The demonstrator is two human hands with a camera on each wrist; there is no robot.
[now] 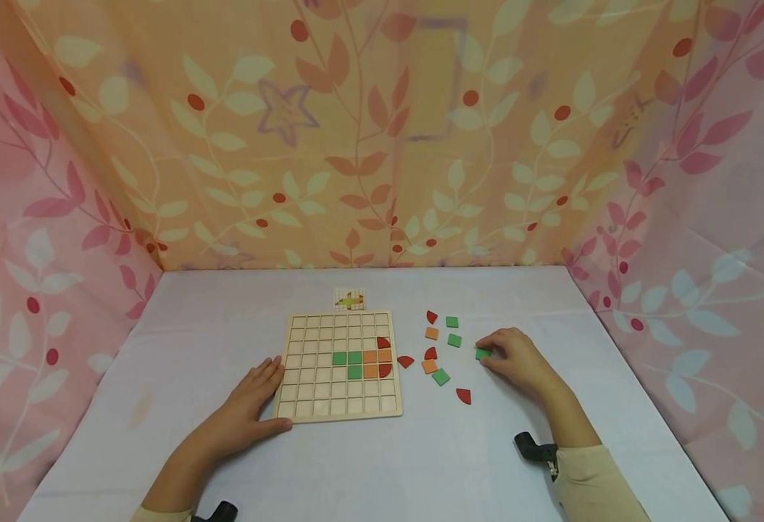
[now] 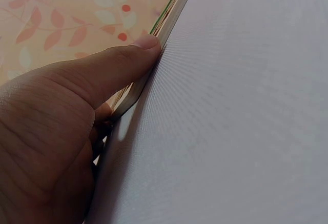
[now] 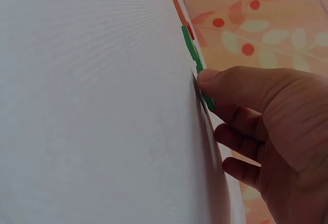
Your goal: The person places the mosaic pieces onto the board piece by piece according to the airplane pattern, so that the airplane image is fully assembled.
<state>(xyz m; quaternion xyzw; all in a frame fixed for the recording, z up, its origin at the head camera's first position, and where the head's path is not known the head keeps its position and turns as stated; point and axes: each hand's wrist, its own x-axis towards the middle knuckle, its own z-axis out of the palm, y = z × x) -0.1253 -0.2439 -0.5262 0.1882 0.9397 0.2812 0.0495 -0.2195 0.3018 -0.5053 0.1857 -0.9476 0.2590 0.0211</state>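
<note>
Pieces [image 1: 454, 340] loose between board [image 1: 322, 386] and right hand [image 1: 516, 356] pinching green square [image 1: 482, 354]; left hand [image 1: 247, 407] spread, touching board.

Through my feed I see a pale wooden board [image 1: 310, 398] patterned with grid squares, plus green squares [image 1: 452, 322], orange squares [image 1: 431, 333] and red wedges [image 1: 463, 396]. I get white from the desk [image 1: 447, 464], with red-dotted leaf prints on the yellow-orange back drape [image 1: 421, 174] and pink side drapes [image 1: 734, 239].

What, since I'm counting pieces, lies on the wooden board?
Three green squares, three orange squares, two red quarter-rounds on the board; the cell floors beneath are hidden.
</note>
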